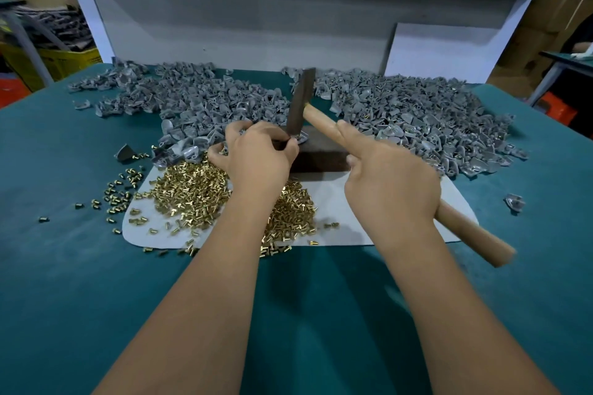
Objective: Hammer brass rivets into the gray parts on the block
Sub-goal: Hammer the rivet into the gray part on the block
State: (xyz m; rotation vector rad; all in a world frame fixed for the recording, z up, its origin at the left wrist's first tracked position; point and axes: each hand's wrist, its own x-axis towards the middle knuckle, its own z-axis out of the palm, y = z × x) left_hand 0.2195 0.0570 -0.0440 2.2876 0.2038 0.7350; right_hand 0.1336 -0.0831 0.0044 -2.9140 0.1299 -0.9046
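Wooden hammer point(362, 151), item 1: my right hand point(390, 183) wraps the handle, forefinger laid along it. Handle axis runs from lower right up-left; head upright over the block point(321, 157). Item 2: left hand point(260, 151), nearer, pinches the gray part point(303, 137) on the block's top, just under the head. Rivets point(192, 189) heaped nearby.

Teal table point(96, 282) — white backboard point(256, 26)
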